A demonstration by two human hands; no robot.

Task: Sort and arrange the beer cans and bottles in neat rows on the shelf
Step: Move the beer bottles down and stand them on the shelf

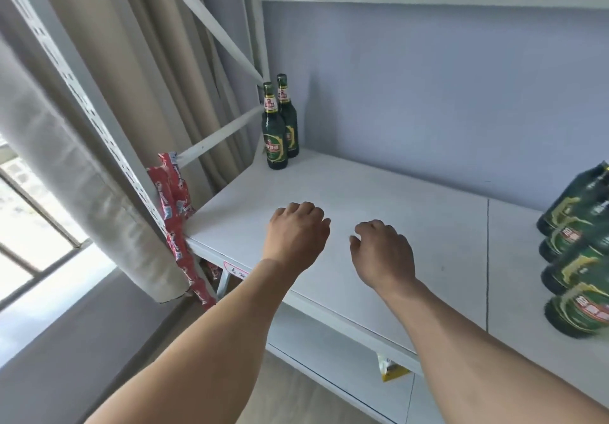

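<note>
While two green bottles [276, 127] are standing upright in the far left corner of the shelf [379, 193], necks pointing up and one just behind the other, we are holding both hands out over the bare middle of the board. Our left hand [296, 232] is hanging with its fingers loosely curled down, grasping nothing, and our right hand [384, 252] is doing the same just beside it. At the right edge, more bottles [580, 249] are standing in a line running front to back, tops cut off by the frame. A red strip of packets [174, 199] is dangling off the shelf's left post, with a beige curtain [99, 94] behind.
</note>
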